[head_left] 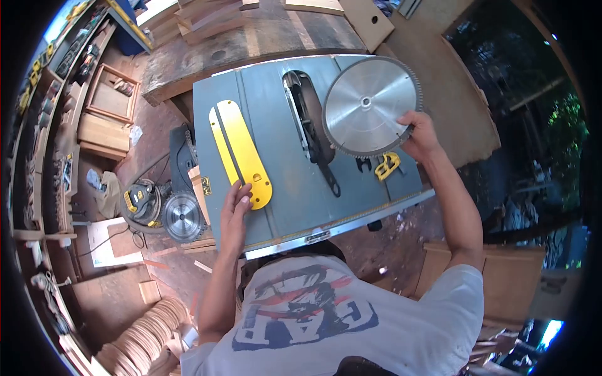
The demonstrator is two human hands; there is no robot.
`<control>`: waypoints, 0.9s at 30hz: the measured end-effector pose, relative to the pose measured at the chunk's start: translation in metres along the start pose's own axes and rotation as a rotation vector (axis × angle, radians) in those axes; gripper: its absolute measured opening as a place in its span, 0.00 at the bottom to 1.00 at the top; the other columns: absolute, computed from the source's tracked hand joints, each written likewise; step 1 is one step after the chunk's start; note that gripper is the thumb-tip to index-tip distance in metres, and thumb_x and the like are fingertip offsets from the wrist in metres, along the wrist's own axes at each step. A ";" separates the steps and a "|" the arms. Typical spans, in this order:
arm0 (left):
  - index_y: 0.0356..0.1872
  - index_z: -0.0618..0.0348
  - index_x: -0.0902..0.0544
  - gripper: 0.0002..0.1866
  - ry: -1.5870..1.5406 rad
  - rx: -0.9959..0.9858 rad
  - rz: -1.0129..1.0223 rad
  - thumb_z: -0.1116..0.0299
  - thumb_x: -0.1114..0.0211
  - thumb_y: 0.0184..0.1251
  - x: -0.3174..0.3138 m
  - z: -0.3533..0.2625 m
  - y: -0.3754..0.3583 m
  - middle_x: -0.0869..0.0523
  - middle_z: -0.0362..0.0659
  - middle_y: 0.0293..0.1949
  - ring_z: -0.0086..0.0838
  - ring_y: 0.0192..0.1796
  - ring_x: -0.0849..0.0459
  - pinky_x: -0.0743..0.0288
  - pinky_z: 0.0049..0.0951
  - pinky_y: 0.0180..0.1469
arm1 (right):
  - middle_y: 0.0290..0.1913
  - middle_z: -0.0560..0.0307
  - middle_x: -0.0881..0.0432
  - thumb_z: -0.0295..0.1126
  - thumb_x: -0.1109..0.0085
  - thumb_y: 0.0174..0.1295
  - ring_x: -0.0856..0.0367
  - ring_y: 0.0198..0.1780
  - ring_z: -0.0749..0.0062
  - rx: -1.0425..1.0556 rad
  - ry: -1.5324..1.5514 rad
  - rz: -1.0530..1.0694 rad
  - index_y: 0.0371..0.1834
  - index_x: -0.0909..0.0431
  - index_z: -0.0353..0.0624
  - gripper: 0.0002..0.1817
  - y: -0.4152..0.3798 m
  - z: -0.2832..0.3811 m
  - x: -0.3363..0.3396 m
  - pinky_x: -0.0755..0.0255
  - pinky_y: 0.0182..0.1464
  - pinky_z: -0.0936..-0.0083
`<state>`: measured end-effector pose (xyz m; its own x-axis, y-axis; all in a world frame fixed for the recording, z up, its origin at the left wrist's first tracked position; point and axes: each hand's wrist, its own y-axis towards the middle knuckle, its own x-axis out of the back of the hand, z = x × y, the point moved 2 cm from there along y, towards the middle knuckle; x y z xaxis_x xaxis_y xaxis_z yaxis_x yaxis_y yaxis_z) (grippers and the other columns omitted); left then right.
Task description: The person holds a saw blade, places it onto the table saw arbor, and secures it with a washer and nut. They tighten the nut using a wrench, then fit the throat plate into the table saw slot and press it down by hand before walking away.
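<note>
My right hand (421, 139) grips a large round saw blade (364, 128) by its lower right edge, thumb on the flat face. The blade overlaps the back right of the grey table saw top (251, 81) in this view. Left of it, the long blade slot (307, 119) lies uncovered, with a dark wrench (330, 180) at its near end. A yellow throat plate (237, 150) rests on the left part of the top. My left hand (236, 203) is at the plate's near end, fingers loosely apart and holding nothing. A yellow-and-black part (387, 166) sits below the blade.
A wooden workbench (263, 37) with boards stands behind the saw. At the left are a second saw blade (183, 215), a yellow-and-black power tool (143, 202) and loaded shelves (63, 113). The metal front rail (313, 237) runs close to my body. A wooden cabinet (483, 276) stands right.
</note>
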<state>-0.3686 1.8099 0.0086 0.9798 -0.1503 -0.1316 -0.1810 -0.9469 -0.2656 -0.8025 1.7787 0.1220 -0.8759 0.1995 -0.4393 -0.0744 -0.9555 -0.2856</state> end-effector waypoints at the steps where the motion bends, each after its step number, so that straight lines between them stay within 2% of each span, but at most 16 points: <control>1: 0.76 0.69 0.39 0.35 -0.031 0.007 -0.022 0.58 0.45 0.74 -0.011 0.007 -0.003 0.26 0.58 0.69 0.45 0.69 0.26 0.31 0.41 0.69 | 0.52 0.45 0.18 0.22 0.47 0.57 0.16 0.52 0.55 -0.008 -0.011 -0.017 0.56 0.26 0.25 0.22 0.015 0.001 0.002 0.22 0.60 0.60; 4: 0.77 0.68 0.41 0.38 -0.050 0.031 -0.057 0.55 0.44 0.73 -0.047 0.003 -0.011 0.26 0.58 0.69 0.46 0.69 0.26 0.32 0.43 0.69 | 0.52 0.44 0.18 0.21 0.47 0.57 0.16 0.53 0.56 -0.116 -0.014 0.074 0.56 0.26 0.25 0.22 0.056 0.002 0.005 0.22 0.59 0.60; 7: 0.78 0.68 0.43 0.41 -0.112 0.031 -0.116 0.51 0.44 0.73 -0.066 0.008 -0.018 0.27 0.59 0.70 0.47 0.70 0.28 0.34 0.44 0.70 | 0.46 0.46 0.19 0.21 0.47 0.57 0.15 0.47 0.59 -0.192 -0.109 0.091 0.50 0.25 0.27 0.17 0.095 -0.006 0.020 0.21 0.53 0.61; 10: 0.78 0.67 0.44 0.34 -0.193 0.021 -0.166 0.61 0.50 0.77 -0.066 0.018 -0.028 0.26 0.56 0.69 0.41 0.71 0.29 0.35 0.38 0.71 | 0.42 0.49 0.20 0.22 0.47 0.57 0.16 0.43 0.61 -0.272 -0.191 0.121 0.45 0.25 0.29 0.13 0.115 -0.008 0.016 0.21 0.49 0.63; 16: 0.78 0.67 0.45 0.36 -0.299 0.030 -0.218 0.57 0.51 0.75 -0.053 0.039 -0.034 0.28 0.58 0.70 0.42 0.69 0.28 0.35 0.41 0.70 | 0.37 0.52 0.23 0.21 0.47 0.56 0.18 0.38 0.63 -0.369 -0.311 0.118 0.38 0.25 0.34 0.07 0.147 -0.017 0.016 0.21 0.46 0.64; 22: 0.79 0.65 0.45 0.40 -0.327 0.057 -0.166 0.50 0.49 0.73 -0.041 0.031 -0.021 0.27 0.58 0.70 0.42 0.68 0.27 0.37 0.42 0.71 | 0.34 0.54 0.24 0.20 0.48 0.55 0.20 0.35 0.64 -0.426 -0.392 0.058 0.33 0.25 0.37 0.04 0.159 -0.017 -0.003 0.22 0.43 0.64; 27: 0.79 0.64 0.45 0.41 -0.374 0.063 -0.107 0.49 0.48 0.73 -0.037 0.026 -0.014 0.27 0.58 0.70 0.42 0.69 0.27 0.37 0.42 0.71 | 0.32 0.56 0.26 0.19 0.48 0.55 0.22 0.33 0.67 -0.474 -0.456 0.040 0.29 0.26 0.38 0.03 0.177 -0.019 -0.014 0.25 0.40 0.65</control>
<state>-0.4045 1.8359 -0.0082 0.8972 0.0734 -0.4356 -0.0954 -0.9306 -0.3534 -0.7945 1.6106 0.0611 -0.9955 -0.0455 -0.0826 0.0891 -0.7402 -0.6664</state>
